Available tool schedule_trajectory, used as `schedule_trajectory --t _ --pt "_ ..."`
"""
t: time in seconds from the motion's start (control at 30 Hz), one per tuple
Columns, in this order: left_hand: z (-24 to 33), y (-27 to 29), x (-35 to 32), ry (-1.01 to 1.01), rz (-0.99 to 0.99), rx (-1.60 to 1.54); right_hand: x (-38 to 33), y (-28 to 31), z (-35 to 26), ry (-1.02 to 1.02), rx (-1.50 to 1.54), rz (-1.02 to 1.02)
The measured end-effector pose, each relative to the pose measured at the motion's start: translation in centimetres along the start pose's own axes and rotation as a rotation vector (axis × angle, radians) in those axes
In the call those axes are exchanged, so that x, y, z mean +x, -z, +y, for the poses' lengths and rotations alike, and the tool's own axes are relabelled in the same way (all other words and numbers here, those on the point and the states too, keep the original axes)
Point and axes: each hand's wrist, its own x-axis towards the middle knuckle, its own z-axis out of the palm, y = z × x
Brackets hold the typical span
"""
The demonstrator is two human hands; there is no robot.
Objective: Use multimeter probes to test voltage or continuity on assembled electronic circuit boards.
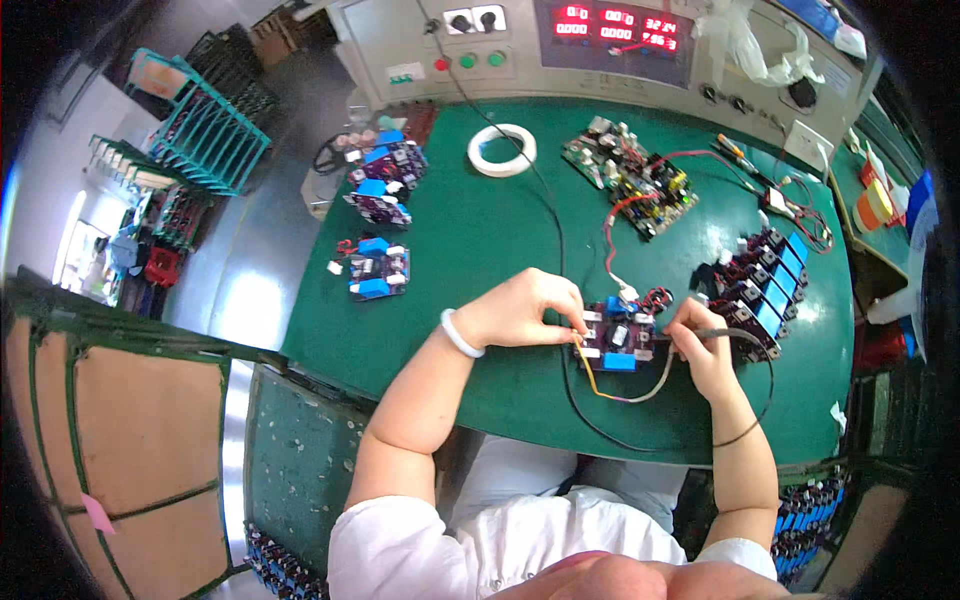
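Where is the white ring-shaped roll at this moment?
In the head view, the white ring-shaped roll lies on the far part of the green table, left of the large circuit board, with a dark cable running across it.

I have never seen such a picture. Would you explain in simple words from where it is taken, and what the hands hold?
There is no robot here, only a person, filmed by a wide head-worn camera looking down, so straight edges bend. The left hand pinches the yellow end of a thin lead at the left side of a small circuit board; the right hand holds the lead's greyish part, right of that board. On the green table also lie other boards and a white ring.
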Motion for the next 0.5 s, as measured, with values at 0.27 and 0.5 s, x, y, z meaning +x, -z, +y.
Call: schedule_trajectory --t 0.27,0.5 --pt "0.7 0.7 0.2 0.057 0.011 0.050 0.9 -0.5 -0.6 0.139 -0.231 -0.069" --pt "0.6 0.4 0.2 0.071 0.010 0.049 0.8 -0.2 -0.6 0.129 -0.214 -0.085"
